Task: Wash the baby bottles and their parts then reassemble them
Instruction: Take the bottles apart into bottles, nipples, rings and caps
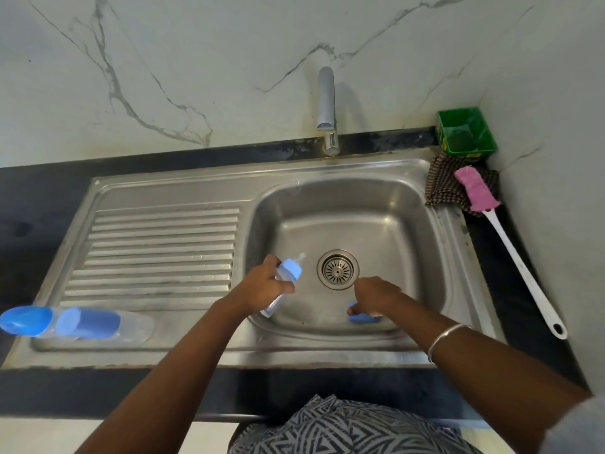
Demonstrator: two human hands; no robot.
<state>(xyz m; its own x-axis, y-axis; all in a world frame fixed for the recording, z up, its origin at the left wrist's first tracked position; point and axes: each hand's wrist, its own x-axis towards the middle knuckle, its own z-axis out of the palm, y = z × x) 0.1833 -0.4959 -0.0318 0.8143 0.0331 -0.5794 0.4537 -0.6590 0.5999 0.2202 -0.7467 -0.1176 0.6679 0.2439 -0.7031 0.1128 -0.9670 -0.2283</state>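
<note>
1. Two capped bottles [78, 322] lie on the drainboard, well left of both grips.
2. Left hand [262, 286] grips a bottle [284, 280], teat end pointing up-right, away from the wrist.
3. Right hand [373, 296] pinches a blue part [361, 317] beneath it, in the sink [409, 204].

The dark bench [39, 198] carries a steel sink [163, 191], a green tub [466, 132], a checked cloth [442, 188] and a pink brush [478, 191]; two bottles [98, 322] lie on the drainboard.

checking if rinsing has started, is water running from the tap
No, the tap shows no stream below its spout, and the left hand holds the baby bottle over the sink away from it.
</note>
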